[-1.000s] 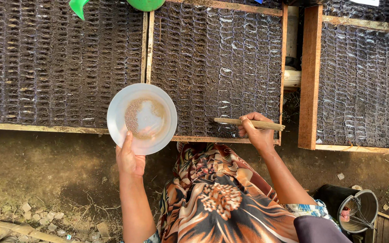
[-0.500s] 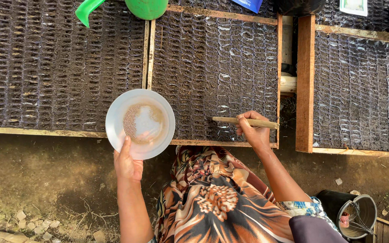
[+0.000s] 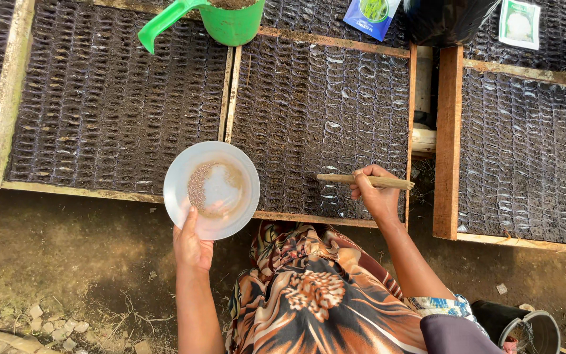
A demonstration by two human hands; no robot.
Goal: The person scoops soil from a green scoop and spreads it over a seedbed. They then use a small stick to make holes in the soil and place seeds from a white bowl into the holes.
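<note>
Seed sowing into a framed bed of small soil-filled cells, seen from above. The left hand [image 3: 192,246] grips the near rim of a white plate [image 3: 211,190], thumb laid over the edge, holding it level; a thin layer of pale brown seeds [image 3: 209,189] lies spread about the plate's middle. The plate hovers over the near left corner of the middle seedling bed [image 3: 322,124], overlapping the wooden rail that parts it from the bed to its left. The right hand [image 3: 376,194] is closed around a short wooden stick [image 3: 364,178], held nearly level, its tip pointing toward the plate and lying over the near rows of the middle bed, just right of the plate. For good work the plate is best kept flat and close to the stick, so that seeds do not slide to the rim or spill onto the bare ground on the near side of the bed; the stick tip should meet one cell at a time, near its centre, with light pressure so the thin cell walls are not crushed. Proceeding row by row from the near edge would likely prevent skipped or doubled cells. A green watering can [image 3: 217,19] stands at the far edge of the middle bed, and two seed packets [image 3: 371,16] lie beyond its far right corner.
</note>
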